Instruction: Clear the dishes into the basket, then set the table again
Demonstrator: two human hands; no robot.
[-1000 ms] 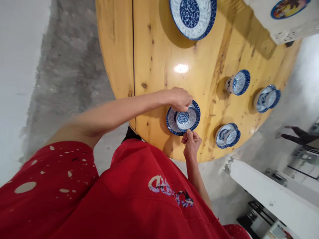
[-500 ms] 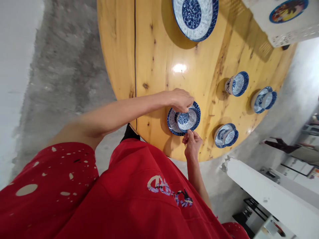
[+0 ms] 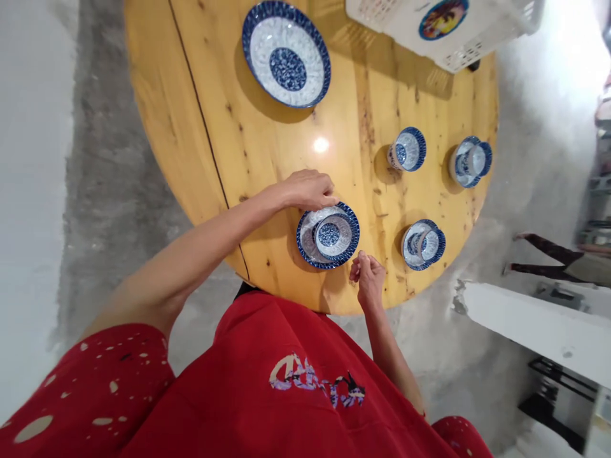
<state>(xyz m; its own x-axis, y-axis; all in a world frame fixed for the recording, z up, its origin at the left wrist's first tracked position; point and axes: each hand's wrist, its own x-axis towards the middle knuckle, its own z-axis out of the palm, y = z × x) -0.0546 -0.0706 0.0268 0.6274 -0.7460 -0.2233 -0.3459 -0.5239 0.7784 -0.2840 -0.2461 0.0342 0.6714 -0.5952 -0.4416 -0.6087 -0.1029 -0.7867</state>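
A small blue-and-white bowl (image 3: 333, 234) sits in a blue-rimmed saucer (image 3: 306, 236) near the front edge of the round wooden table (image 3: 229, 127). My left hand (image 3: 309, 189) reaches over from the left, fingers curled down onto the saucer's far rim. My right hand (image 3: 366, 275) hovers just off the saucer's near right edge, its fingers pinched together with nothing visible in them. My red shirt fills the bottom of the view.
A large blue-and-white plate (image 3: 286, 54) lies at the back. Three small bowl sets stand to the right: (image 3: 408, 149), (image 3: 470, 162), (image 3: 422, 245). A white basket (image 3: 477, 38) holding a colourful plate (image 3: 443, 18) sits at the far right. Another person's limbs (image 3: 548, 254) show at right.
The bowl now sits flat in the saucer. My right hand has come off the rim and drawn back slightly; my left hand has shifted to the saucer's far rim. The view has shifted.
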